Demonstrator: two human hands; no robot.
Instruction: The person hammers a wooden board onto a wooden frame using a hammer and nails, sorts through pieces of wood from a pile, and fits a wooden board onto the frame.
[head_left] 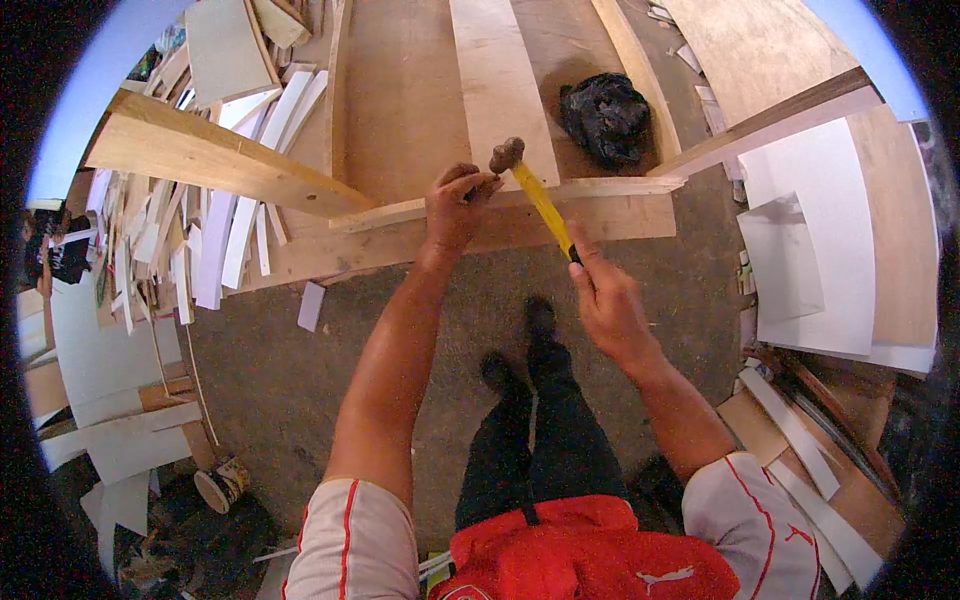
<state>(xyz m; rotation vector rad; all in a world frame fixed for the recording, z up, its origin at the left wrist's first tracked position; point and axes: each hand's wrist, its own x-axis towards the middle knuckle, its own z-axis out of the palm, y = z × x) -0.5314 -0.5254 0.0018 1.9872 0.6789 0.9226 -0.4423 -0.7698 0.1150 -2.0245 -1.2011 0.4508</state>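
Note:
My right hand [612, 308] grips the dark end of a hammer [543, 205] with a yellow handle. The hammer's rusty brown head [507, 155] is just above and beside the fingertips of my left hand [460, 205]. Those fingertips are pinched together at the front rail [570, 192] of a wooden frame. Whatever they hold is too small to make out. Behind the rail, the frame's side pieces [630, 75] run away from me, with a pale board strip [500, 80] between them.
A black plastic bag [605, 118] lies inside the frame at the right. Wooden posts [220, 150] slant in at the left and right. Offcuts [150, 230] are heaped at the left, and white panels [815, 240] lean at the right. A small tub [222, 485] sits at lower left.

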